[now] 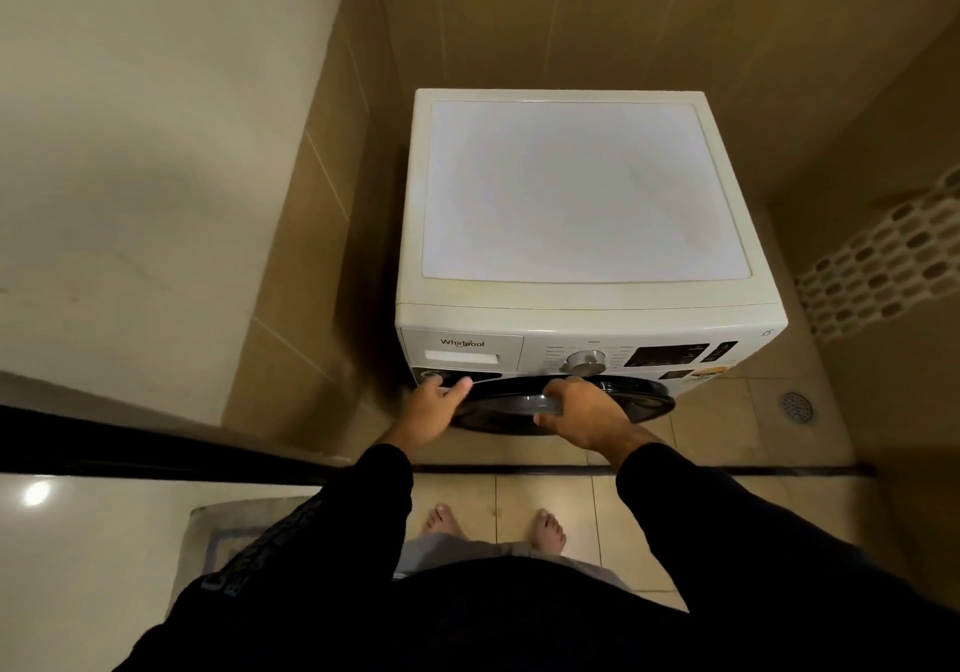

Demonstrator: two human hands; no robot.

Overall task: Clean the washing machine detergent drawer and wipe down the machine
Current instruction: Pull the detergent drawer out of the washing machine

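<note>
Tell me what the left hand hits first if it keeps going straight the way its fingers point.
Probably the white washing machine's front, just below the closed detergent drawer; the left hand points there, though depth is unclear.

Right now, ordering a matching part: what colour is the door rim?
Black door rim, clearest in the head view.

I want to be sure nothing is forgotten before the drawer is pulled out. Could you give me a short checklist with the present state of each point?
1. Detergent drawer shut, not yet pulled: ok.
2. Left hand free for the drawer: ok, fingers relaxed just below it at the door edge.
3. Right hand free: not ok, it grips the door rim.
4. Door fully closed: cannot tell.
5. Cleaning cloth at hand: not ok, none in view.
6. Machine top free to set the drawer on: ok.
</note>
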